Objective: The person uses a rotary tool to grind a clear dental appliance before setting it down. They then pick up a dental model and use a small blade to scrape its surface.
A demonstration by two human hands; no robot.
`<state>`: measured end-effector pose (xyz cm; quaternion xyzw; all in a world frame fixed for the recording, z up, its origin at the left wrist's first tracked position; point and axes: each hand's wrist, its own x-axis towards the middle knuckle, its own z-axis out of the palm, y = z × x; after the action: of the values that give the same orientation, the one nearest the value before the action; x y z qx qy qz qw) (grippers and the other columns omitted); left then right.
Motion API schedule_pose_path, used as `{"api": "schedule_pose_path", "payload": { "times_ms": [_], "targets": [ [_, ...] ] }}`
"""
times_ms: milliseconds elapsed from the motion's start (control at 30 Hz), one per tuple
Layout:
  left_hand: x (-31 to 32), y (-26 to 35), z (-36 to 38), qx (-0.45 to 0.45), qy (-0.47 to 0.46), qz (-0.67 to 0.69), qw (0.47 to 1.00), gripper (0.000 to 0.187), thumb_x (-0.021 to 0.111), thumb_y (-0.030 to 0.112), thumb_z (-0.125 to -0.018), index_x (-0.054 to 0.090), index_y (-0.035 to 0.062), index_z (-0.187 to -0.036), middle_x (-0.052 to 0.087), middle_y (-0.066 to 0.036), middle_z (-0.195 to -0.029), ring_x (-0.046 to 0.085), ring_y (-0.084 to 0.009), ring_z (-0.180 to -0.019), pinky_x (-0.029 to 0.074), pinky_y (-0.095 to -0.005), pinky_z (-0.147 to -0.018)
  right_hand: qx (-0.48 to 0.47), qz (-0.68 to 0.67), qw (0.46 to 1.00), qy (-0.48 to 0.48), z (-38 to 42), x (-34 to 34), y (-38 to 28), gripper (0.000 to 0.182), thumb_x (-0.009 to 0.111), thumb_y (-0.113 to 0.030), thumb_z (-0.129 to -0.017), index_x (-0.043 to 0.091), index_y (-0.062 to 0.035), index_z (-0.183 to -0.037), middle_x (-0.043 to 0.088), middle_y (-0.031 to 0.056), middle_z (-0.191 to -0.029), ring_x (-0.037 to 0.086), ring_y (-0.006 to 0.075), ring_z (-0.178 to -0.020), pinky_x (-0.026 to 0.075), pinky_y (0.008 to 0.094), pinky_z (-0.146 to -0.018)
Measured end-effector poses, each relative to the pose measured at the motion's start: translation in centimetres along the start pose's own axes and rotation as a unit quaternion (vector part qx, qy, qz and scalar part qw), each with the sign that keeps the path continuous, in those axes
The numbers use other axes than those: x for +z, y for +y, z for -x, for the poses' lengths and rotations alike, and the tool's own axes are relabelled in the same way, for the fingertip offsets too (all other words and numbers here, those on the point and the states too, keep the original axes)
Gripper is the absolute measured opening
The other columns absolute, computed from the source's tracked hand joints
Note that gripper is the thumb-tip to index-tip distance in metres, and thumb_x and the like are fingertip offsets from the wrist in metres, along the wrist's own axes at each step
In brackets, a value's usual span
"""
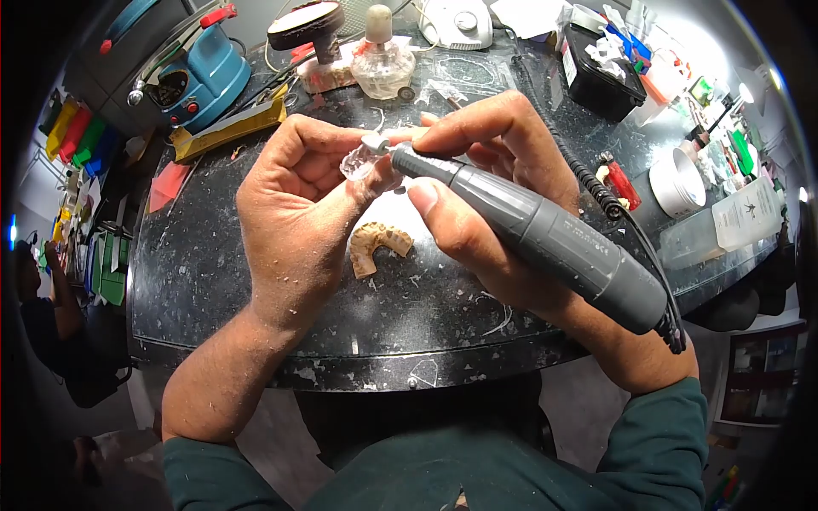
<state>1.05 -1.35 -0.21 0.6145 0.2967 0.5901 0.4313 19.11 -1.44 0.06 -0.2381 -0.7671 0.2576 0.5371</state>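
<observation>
My left hand [298, 183] pinches a clear dental splint [356, 163] between thumb and fingers. In my right hand [503, 162] is a dark grey rotary handpiece [545, 230], slanting from lower right to upper left. A small pale bit [375, 143] at its tip meets the splint or lies right beside it; the exact contact is too small to tell. Below both hands, a tan plaster dental model [375, 242], arch-shaped with teeth, rests on the dark bench. Pale dust speckles my left hand and forearm.
On the dark workbench [213, 298], a glass spirit lamp [382, 64] and a blue machine [204, 77] stand at the back. A coiled cord [588, 175] runs along the right. Beyond it are a black bin [601, 81], a white tub [677, 180] and a plastic bottle [724, 223]. Another person [55, 315] is far left.
</observation>
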Motion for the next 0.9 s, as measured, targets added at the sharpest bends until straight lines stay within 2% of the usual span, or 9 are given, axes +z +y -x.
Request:
{"api": "schedule_pose_path", "payload": {
  "times_ms": [67, 367, 433, 600, 700, 800, 900],
  "targets": [
    [-0.06, -0.1, 0.0, -0.002, 0.006, 0.003, 1.0, 0.018, 0.068, 0.001, -0.087, 0.055, -0.0006, -0.099, 0.069, -0.017, -0.1, 0.067, -0.0148, -0.092, 0.055, -0.0272, -0.082, 0.041, -0.049, 0.998, 0.004, 0.07, 0.29, -0.32, 0.029, 0.065, -0.007, -0.085, 0.05, -0.0008, -0.109, 0.058, 0.0111, -0.107, 0.061, 0.0181, -0.107, 0.043, 0.0361, -0.101],
    [-0.28, -0.04, -0.16, 0.018, -0.008, -0.01, 1.0, 0.018, 0.065, -0.003, -0.087, 0.053, -0.0017, -0.1, 0.069, -0.019, -0.103, 0.067, -0.0164, -0.094, 0.055, -0.0289, -0.085, 0.015, -0.061, 0.998, -0.022, -0.07, 0.26, 0.35, 0.032, 0.065, -0.004, -0.084, 0.048, -0.0003, -0.111, 0.06, 0.0171, -0.112, 0.059, 0.0203, -0.109, 0.045, 0.0355, -0.099],
    [-0.42, -0.02, -0.19, -0.007, -0.012, -0.003, 1.0, 0.017, 0.064, -0.005, -0.087, 0.054, -0.0021, -0.101, 0.068, -0.019, -0.103, 0.067, -0.0171, -0.095, 0.054, -0.0295, -0.086, 0.014, -0.07, 0.997, -0.02, -0.03, 0.37, 0.41, 0.032, 0.064, -0.004, -0.084, 0.048, -0.0004, -0.111, 0.06, 0.0171, -0.112, 0.059, 0.0206, -0.11, 0.045, 0.0357, -0.099],
    [-0.5, -0.22, -0.26, 0.006, -0.014, 0.011, 1.0, 0.017, 0.063, -0.006, -0.087, 0.054, -0.0023, -0.1, 0.068, -0.019, -0.103, 0.067, -0.0174, -0.095, 0.054, -0.0296, -0.086, -0.004, -0.062, 0.997, -0.04, 0.0, 0.34, 0.37, 0.032, 0.064, -0.003, -0.083, 0.049, -0.0004, -0.111, 0.06, 0.017, -0.112, 0.059, 0.0211, -0.11, 0.045, 0.0363, -0.099],
    [-0.35, -0.06, -0.19, 0.002, -0.013, 0.009, 1.0, 0.017, 0.063, -0.007, -0.086, 0.054, -0.0023, -0.1, 0.068, -0.019, -0.103, 0.067, -0.0176, -0.096, 0.054, -0.0298, -0.087, 0.021, -0.077, 0.997, -0.017, 0.02, 0.51, 0.39, 0.033, 0.065, -0.003, -0.083, 0.05, -0.0003, -0.111, 0.059, 0.0164, -0.111, 0.059, 0.0214, -0.11, 0.044, 0.037, -0.1],
    [-0.39, -0.01, -0.21, 0.001, -0.013, 0.007, 1.0, 0.017, 0.062, -0.008, -0.086, 0.054, -0.0024, -0.1, 0.068, -0.019, -0.104, 0.067, -0.0179, -0.097, 0.054, -0.03, -0.088, -0.005, -0.076, 0.997, -0.029, -0.05, 0.44, 0.52, 0.033, 0.066, -0.003, -0.083, 0.049, 0.0, -0.111, 0.059, 0.0158, -0.111, 0.06, 0.0212, -0.109, 0.045, 0.0365, -0.099],
    [-0.41, -0.03, -0.22, 0.002, -0.013, 0.003, 1.0, 0.016, 0.061, -0.009, -0.086, 0.054, -0.0026, -0.1, 0.068, -0.019, -0.104, 0.067, -0.0183, -0.098, 0.054, -0.0305, -0.089, 0.018, -0.074, 0.997, -0.015, -0.03, 0.49, 0.31, 0.033, 0.066, -0.005, -0.083, 0.049, 0.0001, -0.111, 0.059, 0.0151, -0.11, 0.06, 0.0207, -0.108, 0.045, 0.0356, -0.098]
  ]
}}
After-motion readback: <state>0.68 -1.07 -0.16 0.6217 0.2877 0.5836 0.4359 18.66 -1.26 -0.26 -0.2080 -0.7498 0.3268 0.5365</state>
